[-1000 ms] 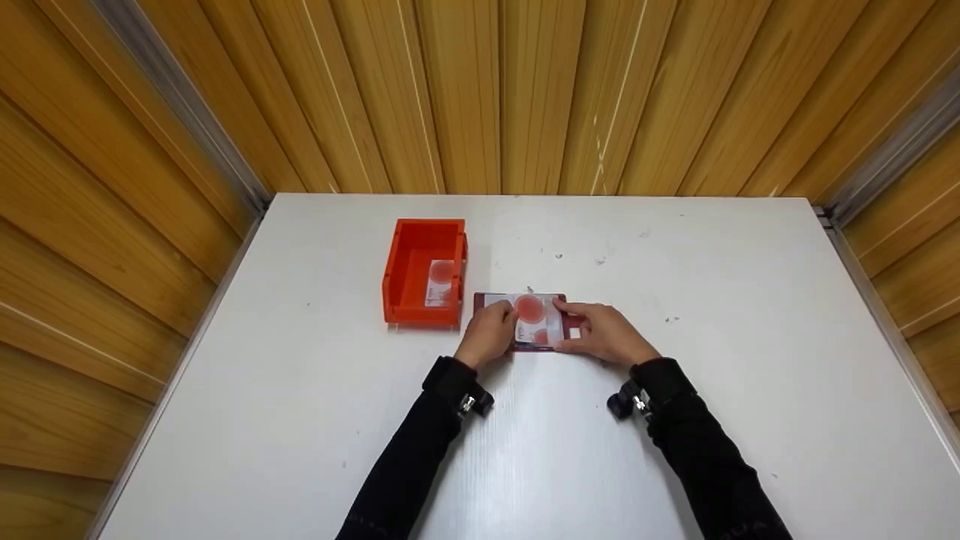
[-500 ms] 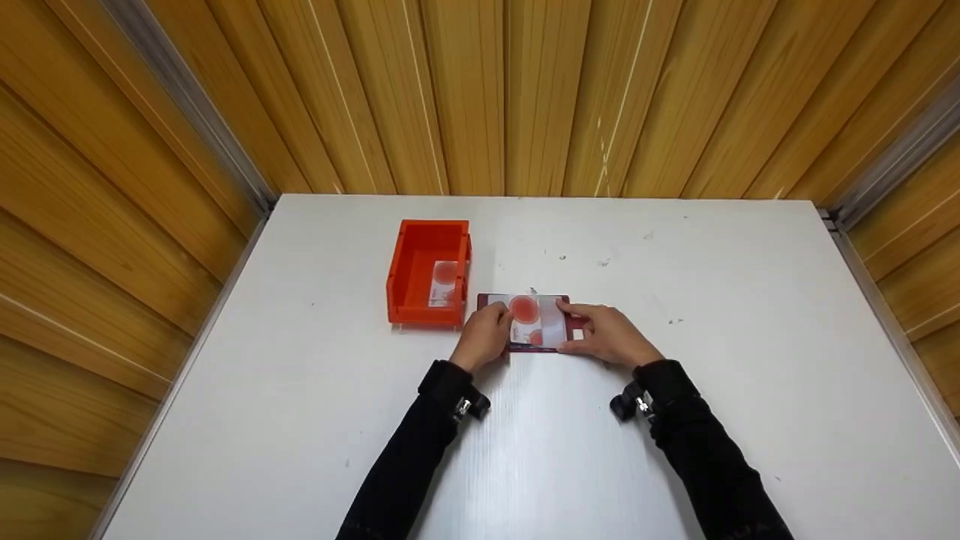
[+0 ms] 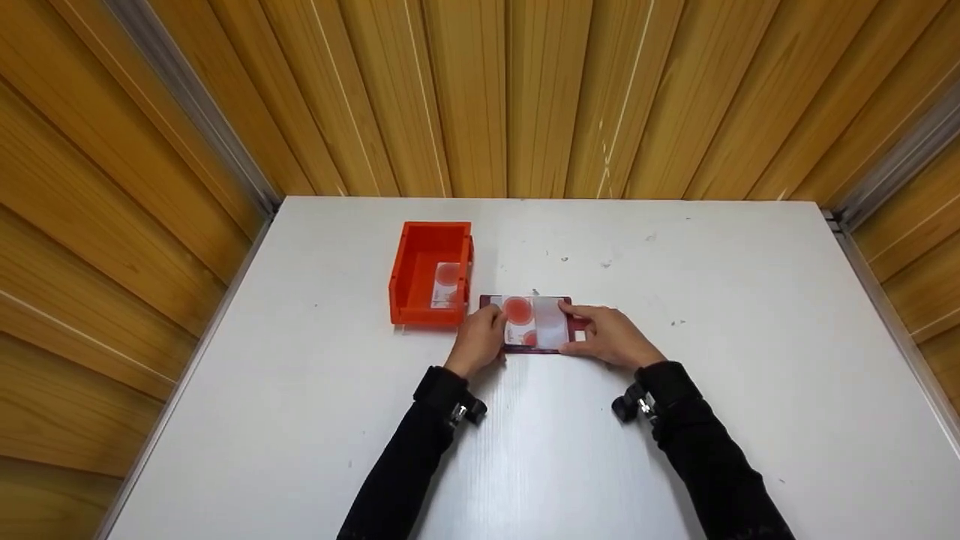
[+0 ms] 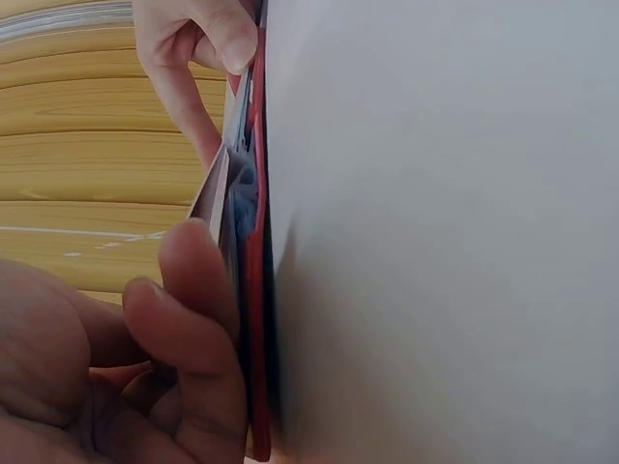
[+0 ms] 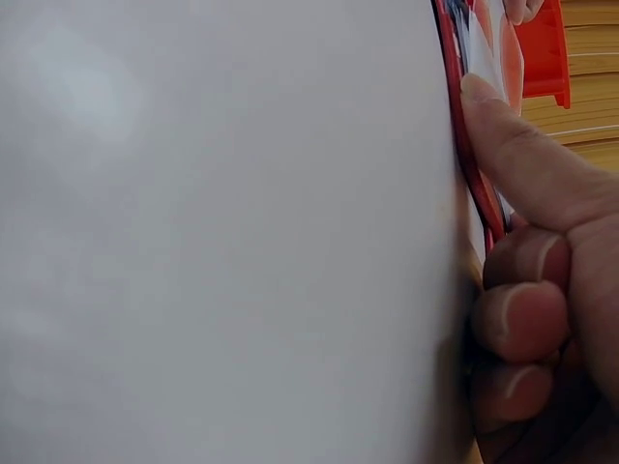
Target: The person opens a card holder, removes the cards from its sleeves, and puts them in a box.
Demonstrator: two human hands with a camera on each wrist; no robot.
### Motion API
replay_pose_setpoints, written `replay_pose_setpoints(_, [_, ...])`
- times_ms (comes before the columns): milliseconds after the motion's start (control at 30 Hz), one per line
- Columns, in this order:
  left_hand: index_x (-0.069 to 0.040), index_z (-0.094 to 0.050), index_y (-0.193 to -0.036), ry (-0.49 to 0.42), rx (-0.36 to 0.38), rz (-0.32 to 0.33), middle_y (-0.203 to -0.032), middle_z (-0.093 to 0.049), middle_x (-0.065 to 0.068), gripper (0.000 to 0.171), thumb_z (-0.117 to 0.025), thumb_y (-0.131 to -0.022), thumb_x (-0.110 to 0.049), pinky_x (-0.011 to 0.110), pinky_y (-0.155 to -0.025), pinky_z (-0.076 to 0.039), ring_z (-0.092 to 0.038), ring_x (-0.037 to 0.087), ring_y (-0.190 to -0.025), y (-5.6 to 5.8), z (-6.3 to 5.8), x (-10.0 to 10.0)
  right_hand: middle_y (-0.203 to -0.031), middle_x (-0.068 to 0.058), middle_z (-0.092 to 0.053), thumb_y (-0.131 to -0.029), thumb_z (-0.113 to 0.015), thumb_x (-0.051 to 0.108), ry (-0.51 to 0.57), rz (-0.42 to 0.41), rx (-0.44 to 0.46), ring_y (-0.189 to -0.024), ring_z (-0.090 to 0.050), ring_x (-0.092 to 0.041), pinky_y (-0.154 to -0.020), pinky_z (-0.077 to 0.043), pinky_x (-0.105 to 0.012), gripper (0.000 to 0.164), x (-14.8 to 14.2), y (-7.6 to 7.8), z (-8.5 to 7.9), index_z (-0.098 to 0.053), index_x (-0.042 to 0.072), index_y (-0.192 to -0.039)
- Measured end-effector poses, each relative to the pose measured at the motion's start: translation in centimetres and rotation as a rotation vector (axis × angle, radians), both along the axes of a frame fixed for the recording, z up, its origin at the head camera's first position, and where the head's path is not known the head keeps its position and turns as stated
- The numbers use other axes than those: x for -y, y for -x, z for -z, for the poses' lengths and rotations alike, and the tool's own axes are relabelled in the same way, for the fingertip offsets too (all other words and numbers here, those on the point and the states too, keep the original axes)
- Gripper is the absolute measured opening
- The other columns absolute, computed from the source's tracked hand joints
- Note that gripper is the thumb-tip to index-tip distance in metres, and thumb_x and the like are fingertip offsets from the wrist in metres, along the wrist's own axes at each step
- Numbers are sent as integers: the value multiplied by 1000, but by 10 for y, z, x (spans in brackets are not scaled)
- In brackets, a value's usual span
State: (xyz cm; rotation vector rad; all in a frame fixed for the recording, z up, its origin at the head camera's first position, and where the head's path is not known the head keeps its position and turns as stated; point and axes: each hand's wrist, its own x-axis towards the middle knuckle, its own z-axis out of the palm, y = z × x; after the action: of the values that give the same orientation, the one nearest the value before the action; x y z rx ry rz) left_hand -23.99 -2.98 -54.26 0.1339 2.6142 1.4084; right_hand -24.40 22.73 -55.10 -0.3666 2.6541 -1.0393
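A dark red, flat wallet-like holder (image 3: 511,349) with clear plastic leaves lies on the white table. On it is a white card (image 3: 517,330) printed with red circles, standing a little raised from the holder in the left wrist view. My left hand (image 3: 478,339) pinches the card's left end. At the holder's right end, my right hand (image 3: 611,336) grips it with thumb and forefinger at opposite edges, over a cloudy clear plastic leaf (image 3: 551,322). From the right wrist view, the thumb (image 5: 522,159) presses along the holder's edge and the other fingers are curled.
An orange-red open bin (image 3: 427,315) stands just left and behind the holder. Inside it lies a similar printed card (image 3: 445,283). Wood-grain panels (image 3: 480,97) enclose the white table (image 3: 712,270) at the back and sides.
My left hand has drawn the card leftward across the holder, and more of the plastic leaf now shows on its right. The right hand keeps its grip in place.
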Motion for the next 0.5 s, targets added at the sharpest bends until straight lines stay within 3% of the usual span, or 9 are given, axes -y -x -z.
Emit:
replay_pose_setpoints(267, [-4,-62,-98,-51,10,-6,-75,-52,4,19,-53,-109,-16,24,-47,-43,-54,12,-47,-2,-3,6,-74,4,-47,-82,-89,35,6,0,16,-66,-45,-14,-58,-35,-24,83,0,0,2,-51,20,-154])
replay_pose_setpoints(500, [-3,-65,-104,-42,-20,5,-76,-52,5,18,-54,-108,-17,24,-48,-46,-54,12,-48,-1,-20,6,-66,5,-47,-81,-89,35,17,5,21,-56,-45,-12,-52,-37,-23,83,-1,1,2,-51,23,-154])
